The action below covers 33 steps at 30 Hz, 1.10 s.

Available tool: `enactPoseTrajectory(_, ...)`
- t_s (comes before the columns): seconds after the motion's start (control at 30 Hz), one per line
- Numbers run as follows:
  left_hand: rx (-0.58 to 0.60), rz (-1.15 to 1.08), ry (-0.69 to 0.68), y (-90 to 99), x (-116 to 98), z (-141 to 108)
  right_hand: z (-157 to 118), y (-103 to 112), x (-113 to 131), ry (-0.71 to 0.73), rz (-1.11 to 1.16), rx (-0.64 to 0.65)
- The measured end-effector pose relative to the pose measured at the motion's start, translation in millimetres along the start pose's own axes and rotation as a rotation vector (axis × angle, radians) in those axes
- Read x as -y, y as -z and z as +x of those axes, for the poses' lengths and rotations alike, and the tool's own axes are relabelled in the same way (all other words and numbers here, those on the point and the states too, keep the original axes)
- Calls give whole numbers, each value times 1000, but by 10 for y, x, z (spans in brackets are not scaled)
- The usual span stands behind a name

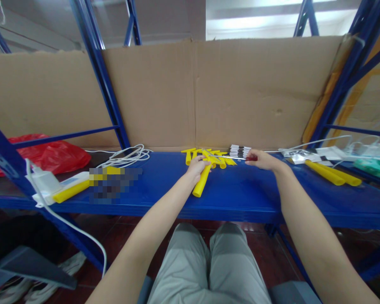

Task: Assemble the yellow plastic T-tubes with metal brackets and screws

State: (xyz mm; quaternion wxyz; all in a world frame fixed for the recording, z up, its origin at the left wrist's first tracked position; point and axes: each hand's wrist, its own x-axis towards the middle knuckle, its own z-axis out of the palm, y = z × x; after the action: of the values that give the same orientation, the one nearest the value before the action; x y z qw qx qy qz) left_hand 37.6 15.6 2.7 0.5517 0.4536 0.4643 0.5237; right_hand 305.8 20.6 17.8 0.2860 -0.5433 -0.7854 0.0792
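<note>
My left hand [196, 166] grips a yellow plastic handle [201, 183] that slants down toward me over the blue shelf [240, 194]. My right hand [262, 159] holds a thin red-handled tool [240, 158] whose metal shaft points left to the top of that yellow handle. Just behind my hands lies a pile of several small yellow parts [221, 157]. A stack of black-and-white strips [240, 151] rests beside the pile, against the cardboard.
A cardboard wall [240, 93] backs the shelf. White cables [128, 156] and a red bag [55, 154] lie left, with a white charger [46, 182] and a yellow piece [71, 191]. Two long yellow handles [331, 173], white adapters [332, 153] and a green pack [375, 168] lie right.
</note>
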Motion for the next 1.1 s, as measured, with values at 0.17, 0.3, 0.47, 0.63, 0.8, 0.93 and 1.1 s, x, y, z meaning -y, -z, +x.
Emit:
enactPoseTrajectory(0.17, -11, 28, -32, -2, -2, -7, -14, 8, 27, -16, 6, 13)
enactPoseTrajectory(0.3, -26, 36, -53, -19, -23, -47, -12, 5, 16, -18, 7, 21)
enactPoseTrajectory(0.47, -42, 55, -61, -37, -50, -96, -17, 0, 13, -26, -4, 39)
enactPoseTrajectory(0.63, -43, 76, -79, -24, -33, -70, -38, 14, 39, -55, 0, 71)
enactPoseTrajectory(0.8, -48, 86, -104, -9, -21, -38, -33, 23, 33, -65, 29, 116)
enactPoseTrajectory(0.93, -65, 92, -112, -10, -18, -26, -34, 22, 20, -77, 64, 143)
enactPoseTrajectory(1.1, -75, 119, -155, 6, 24, 23, -53, 33, 38, -88, 80, 156)
